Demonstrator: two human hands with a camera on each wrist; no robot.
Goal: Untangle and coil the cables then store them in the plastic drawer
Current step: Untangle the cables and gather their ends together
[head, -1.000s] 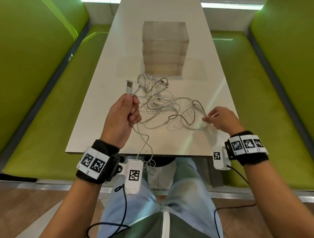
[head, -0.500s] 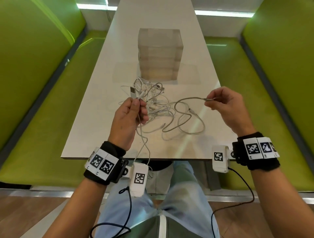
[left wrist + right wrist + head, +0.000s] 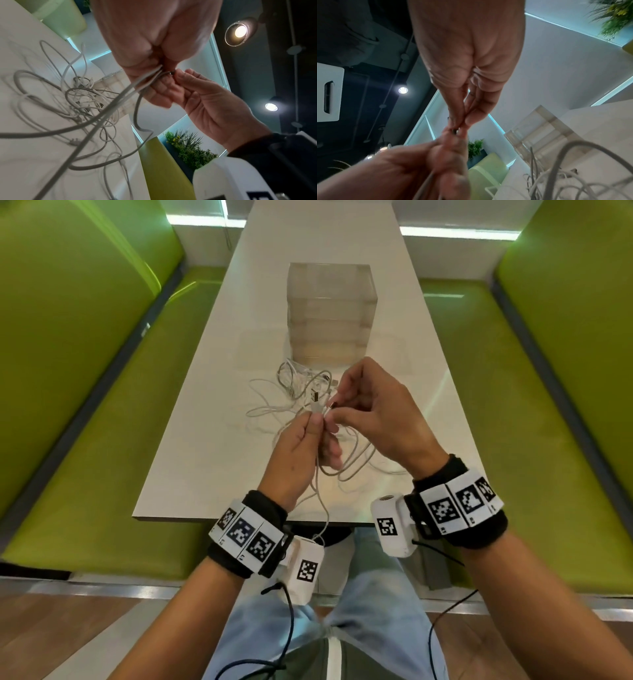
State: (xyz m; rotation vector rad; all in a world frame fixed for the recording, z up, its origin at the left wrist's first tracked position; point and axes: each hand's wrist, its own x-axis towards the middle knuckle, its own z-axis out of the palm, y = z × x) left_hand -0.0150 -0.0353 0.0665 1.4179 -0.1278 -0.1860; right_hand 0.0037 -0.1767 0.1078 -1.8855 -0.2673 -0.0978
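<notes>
We note left hand [image 3: 301, 453] gripping cable ends above table [image 3: 191, 460]; right hand [image 3: 376, 419] pinching cable plug beside it; tangled cables [image 3: 291, 398] on table, just before closed plastic drawer [image 3: 330, 313].

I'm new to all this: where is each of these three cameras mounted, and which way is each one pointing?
Head: worn on the head, looking forward and down at the white table, the tangled cables and the plastic drawer; both forearms and knees show.
Left wrist: on the left wrist, looking along the left hand up toward ceiling lamps; the right hand shows too.
Right wrist: on the right wrist, looking along that hand's pinching fingers.
Shared: all three show both hands meeting on one cable end.
</notes>
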